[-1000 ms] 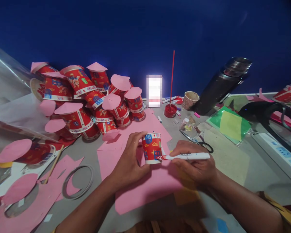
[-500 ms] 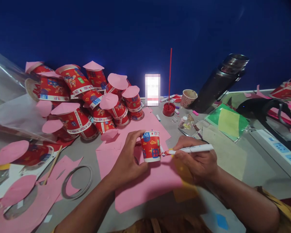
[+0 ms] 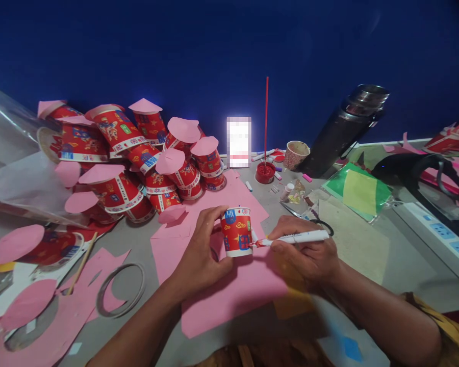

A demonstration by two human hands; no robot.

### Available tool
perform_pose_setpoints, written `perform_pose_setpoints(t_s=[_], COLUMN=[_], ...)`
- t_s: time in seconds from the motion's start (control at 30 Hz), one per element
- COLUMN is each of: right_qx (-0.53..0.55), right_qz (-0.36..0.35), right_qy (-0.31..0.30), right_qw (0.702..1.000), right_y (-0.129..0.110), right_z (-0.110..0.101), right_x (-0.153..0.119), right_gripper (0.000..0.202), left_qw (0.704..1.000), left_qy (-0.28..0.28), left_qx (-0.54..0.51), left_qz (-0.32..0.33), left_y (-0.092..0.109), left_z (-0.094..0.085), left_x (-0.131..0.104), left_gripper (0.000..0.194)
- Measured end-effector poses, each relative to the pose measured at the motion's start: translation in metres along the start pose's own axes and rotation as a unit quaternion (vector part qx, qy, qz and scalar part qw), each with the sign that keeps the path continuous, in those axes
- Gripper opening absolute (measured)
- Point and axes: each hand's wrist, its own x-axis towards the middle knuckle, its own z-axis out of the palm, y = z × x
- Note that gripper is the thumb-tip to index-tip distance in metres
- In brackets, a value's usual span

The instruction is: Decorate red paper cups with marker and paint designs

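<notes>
My left hand (image 3: 206,250) grips a red paper cup (image 3: 236,232) with blue and yellow prints, fingers behind it and thumb near its base. In my right hand (image 3: 306,252) is a white marker pen (image 3: 300,237), pointing left. Its red-stained tip touches or nearly touches the lower right side of the cup. Beneath both hands lies a sheet of pink paper (image 3: 229,300). A pile of red paper cups (image 3: 117,191) with pink paper cone tops stands beyond my left hand.
A roll of tape (image 3: 141,285) lies at left among pink scraps. Behind stand a lit phone (image 3: 238,142), a red pot (image 3: 265,174) with a stick, a patterned cup (image 3: 296,155) and a leaning black flask (image 3: 340,137). Scissors (image 3: 323,225) and a power strip (image 3: 439,239) are at right.
My right hand and the marker have shifted slightly left along the cup's side. The scissors' handle shows more now. My left hand holds the cup almost still.
</notes>
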Motion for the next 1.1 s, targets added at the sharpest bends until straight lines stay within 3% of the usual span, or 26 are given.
perform_pose_setpoints(t_s=[0.23, 0.47, 0.9, 1.1], right_qx=[-0.008, -0.012, -0.027, -0.017], right_qz=[0.004, -0.036, -0.036, -0.032], right_qy=[0.048, -0.002, -0.050, -0.036], right_qw=[0.999, 0.999, 0.998, 0.999], right_y=[-0.001, -0.006, -0.005, -0.005], right_z=[0.000, 0.007, 0.007, 0.008], right_x=[-0.003, -0.004, -0.003, -0.002], right_gripper=[0.011, 0.007, 0.008, 0.007], left_qw=[0.991, 0.973, 0.976, 0.978], left_qy=[0.001, 0.012, -0.004, -0.015], left_qx=[0.113, 0.203, 0.182, 0.178], left_qz=[0.070, 0.113, 0.116, 0.108], left_y=[0.006, 0.009, 0.011, 0.011], left_z=[-0.004, 0.001, 0.001, 0.001], left_x=[0.001, -0.001, -0.001, -0.002], left_gripper=[0.094, 0.090, 0.089, 0.095])
